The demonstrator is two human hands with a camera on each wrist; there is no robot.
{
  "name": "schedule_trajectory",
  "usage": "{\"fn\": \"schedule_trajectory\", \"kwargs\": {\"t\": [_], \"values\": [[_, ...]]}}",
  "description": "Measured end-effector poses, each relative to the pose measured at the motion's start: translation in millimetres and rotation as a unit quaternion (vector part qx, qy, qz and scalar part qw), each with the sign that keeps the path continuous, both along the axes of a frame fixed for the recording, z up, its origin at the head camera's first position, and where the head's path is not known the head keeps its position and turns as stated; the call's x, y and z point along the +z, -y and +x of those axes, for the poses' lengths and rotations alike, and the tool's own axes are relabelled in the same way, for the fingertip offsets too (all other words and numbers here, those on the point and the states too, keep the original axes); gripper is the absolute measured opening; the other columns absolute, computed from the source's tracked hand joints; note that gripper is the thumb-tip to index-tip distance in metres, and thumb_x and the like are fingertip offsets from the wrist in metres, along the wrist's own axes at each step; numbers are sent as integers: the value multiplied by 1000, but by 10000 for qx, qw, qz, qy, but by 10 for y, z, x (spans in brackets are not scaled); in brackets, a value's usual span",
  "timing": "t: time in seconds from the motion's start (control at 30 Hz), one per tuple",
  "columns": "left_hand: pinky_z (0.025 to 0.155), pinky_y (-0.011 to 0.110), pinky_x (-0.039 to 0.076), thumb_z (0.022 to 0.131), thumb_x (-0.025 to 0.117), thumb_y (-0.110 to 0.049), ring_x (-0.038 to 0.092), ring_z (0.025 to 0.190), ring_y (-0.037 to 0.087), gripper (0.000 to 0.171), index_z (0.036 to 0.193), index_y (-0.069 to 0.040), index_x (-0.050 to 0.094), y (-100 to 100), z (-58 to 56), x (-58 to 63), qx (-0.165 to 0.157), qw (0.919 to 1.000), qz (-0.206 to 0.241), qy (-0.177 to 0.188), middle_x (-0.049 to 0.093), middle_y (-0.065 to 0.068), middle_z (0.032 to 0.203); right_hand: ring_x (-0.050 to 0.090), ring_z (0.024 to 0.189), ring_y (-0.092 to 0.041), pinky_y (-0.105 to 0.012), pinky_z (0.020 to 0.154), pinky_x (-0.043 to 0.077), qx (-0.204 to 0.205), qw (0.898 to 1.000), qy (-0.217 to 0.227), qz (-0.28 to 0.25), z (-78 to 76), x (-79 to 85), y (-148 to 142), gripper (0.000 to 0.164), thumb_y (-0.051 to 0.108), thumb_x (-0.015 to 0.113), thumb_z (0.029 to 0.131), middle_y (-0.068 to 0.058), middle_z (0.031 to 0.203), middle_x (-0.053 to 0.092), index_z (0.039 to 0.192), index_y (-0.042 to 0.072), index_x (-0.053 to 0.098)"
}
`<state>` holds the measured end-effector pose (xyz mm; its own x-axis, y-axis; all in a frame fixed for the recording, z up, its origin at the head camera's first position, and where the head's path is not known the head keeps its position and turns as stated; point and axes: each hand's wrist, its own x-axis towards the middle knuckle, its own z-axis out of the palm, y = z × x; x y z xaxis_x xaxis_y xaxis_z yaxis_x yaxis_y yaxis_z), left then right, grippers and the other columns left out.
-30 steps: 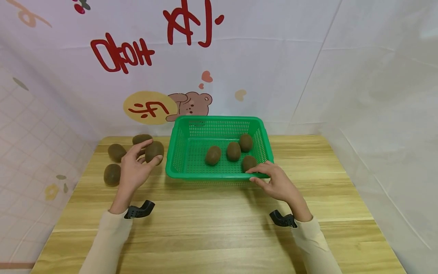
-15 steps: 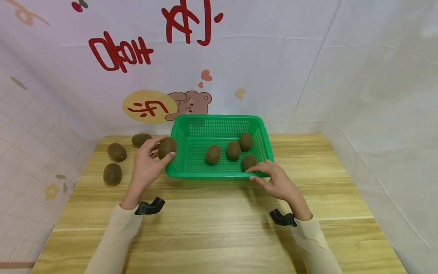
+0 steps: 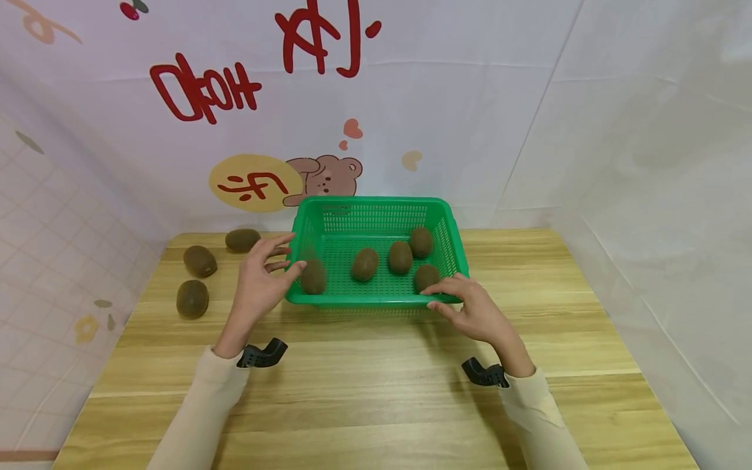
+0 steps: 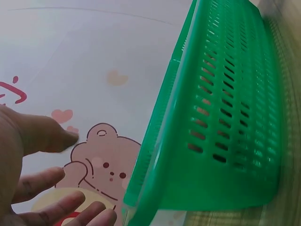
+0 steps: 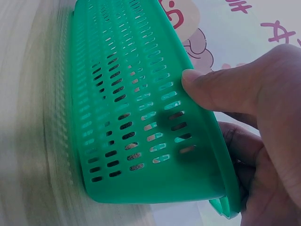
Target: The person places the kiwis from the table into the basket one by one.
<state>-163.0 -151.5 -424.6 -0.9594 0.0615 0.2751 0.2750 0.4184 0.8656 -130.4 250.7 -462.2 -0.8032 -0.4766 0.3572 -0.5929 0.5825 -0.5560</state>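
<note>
A green plastic basket (image 3: 376, 301) stands on the table with several brown kiwis in it. One kiwi (image 3: 313, 277), slightly blurred, lies inside at the left end. Over the left rim my left hand (image 3: 262, 284) is spread, thumb and fingers apart, holding nothing; the left wrist view shows the same bare fingers (image 4: 51, 214) beside the basket. At the front right corner my right hand (image 3: 470, 310) pinches the rim, thumb outside and fingers inside, as the right wrist view confirms. Next to those fingers sits another kiwi (image 3: 427, 279).
Left of the basket on the wooden table (image 3: 376, 391) lie three more kiwis: an upper one (image 3: 243, 240), a middle one (image 3: 200, 261) and a lower one (image 3: 192, 299). A printed white cloth (image 3: 470, 98) hangs behind and along both sides.
My left hand has carried a kiwi rightward from beside the loose ones to the basket and let it go inside at the left end. The right hand stays on the rim.
</note>
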Motion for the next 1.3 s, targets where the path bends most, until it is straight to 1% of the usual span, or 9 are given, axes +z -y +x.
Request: {"fn": "schedule_trajectory", "kwargs": {"t": [0.27, 0.4, 0.5, 0.63, 0.77, 0.87, 1.0, 1.17, 1.3], "values": [[105, 56, 52, 96, 75, -30, 54, 130, 35, 55, 144, -10, 59, 145, 0, -48, 311, 9990, -307, -89, 55, 16, 138, 59, 91, -23, -38, 77, 49, -17, 10000, 74, -10, 6, 3, 4, 22, 13, 77, 92, 0, 102, 75, 114, 16, 78], [109, 59, 47, 96, 74, -33, 49, 133, 37, 61, 148, -8, 55, 227, 9, -98, 456, 9972, -585, -61, 51, 19, 142, 58, 91, -23, -39, 77, 49, -4, 9999, 101, -36, 12, 1, 4, 22, 13, 77, 93, 2, 102, 75, 114, 17, 78], [110, 61, 44, 96, 75, -32, 46, 135, 40, 64, 149, -5, 52, 292, 15, -136, 540, 9955, -765, -116, 48, 22, 144, 58, 91, -22, -38, 77, 49, -7, 10000, 66, -21, 8, -10, -2, 22, 13, 77, 93, 4, 102, 75, 114, 17, 78], [109, 61, 44, 95, 75, -30, 46, 135, 41, 65, 150, -4, 51, 380, 20, -202, 715, 9922, -989, -232, 48, 23, 145, 58, 91, -20, -37, 77, 48, -26, 10000, 60, -27, 5, -14, -9, 22, 12, 76, 93, 4, 102, 74, 114, 17, 78], [106, 62, 45, 95, 75, -35, 48, 131, 43, 70, 153, -7, 48, 474, 56, -279, 946, 9877, -1235, -162, 46, 24, 148, 57, 92, -16, -34, 78, 48, -47, 9999, 97, -5, 10, -4, -7, 22, 15, 77, 93, 6, 103, 73, 115, 20, 78], [106, 67, 39, 94, 75, -38, 44, 133, 45, 74, 155, -9, 45, 549, 81, -325, 1115, 9833, -1436, -119, 44, 24, 150, 57, 93, -14, -33, 79, 48, -49, 9999, 114, 0, 9, -2, -7, 23, 15, 77, 93, 8, 103, 73, 115, 21, 78], [105, 72, 33, 92, 76, -37, 37, 136, 48, 76, 155, -7, 44, 649, 92, -382, 1285, 9790, -1570, -201, 42, 27, 150, 56, 92, -13, -32, 79, 47, -54, 9999, 104, -26, 2, -6, -14, 23, 15, 77, 93, 8, 102, 73, 115, 21, 78], [109, 71, 30, 89, 80, -27, 31, 140, 49, 75, 151, -3, 47, 787, 117, -489, 1434, 9743, -1680, -451, 42, 28, 149, 55, 90, -13, -32, 78, 46, -40, 10000, 77, -15, -7, -15, -17, 23, 15, 77, 93, 9, 101, 73, 115, 21, 78], [112, 72, 25, 87, 82, -23, 26, 142, 51, 75, 149, 0, 47, 908, 148, -586, 1522, 9709, -1767, -541, 40, 30, 148, 54, 90, -12, -31, 78, 45, -27, 10000, 80, 11, -12, -12, -14, 22, 15, 76, 94, 9, 101, 72, 115, 21, 78]]}}
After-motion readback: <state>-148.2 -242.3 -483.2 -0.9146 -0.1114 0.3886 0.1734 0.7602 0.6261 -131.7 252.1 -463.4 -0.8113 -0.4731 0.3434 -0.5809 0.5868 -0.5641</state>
